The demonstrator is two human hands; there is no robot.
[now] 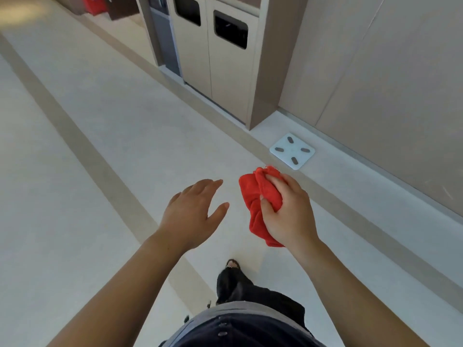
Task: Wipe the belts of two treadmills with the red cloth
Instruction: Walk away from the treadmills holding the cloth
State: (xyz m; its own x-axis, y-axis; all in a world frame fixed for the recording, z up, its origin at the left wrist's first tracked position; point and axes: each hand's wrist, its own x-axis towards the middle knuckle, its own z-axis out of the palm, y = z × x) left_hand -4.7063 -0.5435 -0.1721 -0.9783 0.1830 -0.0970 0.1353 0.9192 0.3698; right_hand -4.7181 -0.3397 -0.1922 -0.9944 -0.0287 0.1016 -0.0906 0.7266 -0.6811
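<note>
Red cloth [258, 196]: bunched into a loose wad and held in the right hand [290, 214], in the air above the floor [87, 101]. The fingers [278, 181] curl over the top of the wad and the thumb [266, 207] presses into its near side. One fold projects to the left of the hand, and a longer tail hangs below the palm.

Left hand [193, 211]: holds nothing. It is palm down, fingers straight and slightly spread, thumb apart from them. It is level with the right hand, just to the left of the cloth and not touching it.

Both forearms are bare and extend forward from the bottom of the view. Between them a dark trouser leg [240, 286] and the tip of one shoe [231, 264] are planted on the floor.

Surroundings: the floor is pale with a tan stripe [75, 136] running diagonally across it. A white square scale [292, 151] lies flat on the floor near the foot of the beige wall [375, 83], beyond the right hand. Further along that wall stands a beige cabinet [225, 78] with two dark rectangular openings in its front. A red object [94, 5] sits at the top left, too blurred to identify.
</note>
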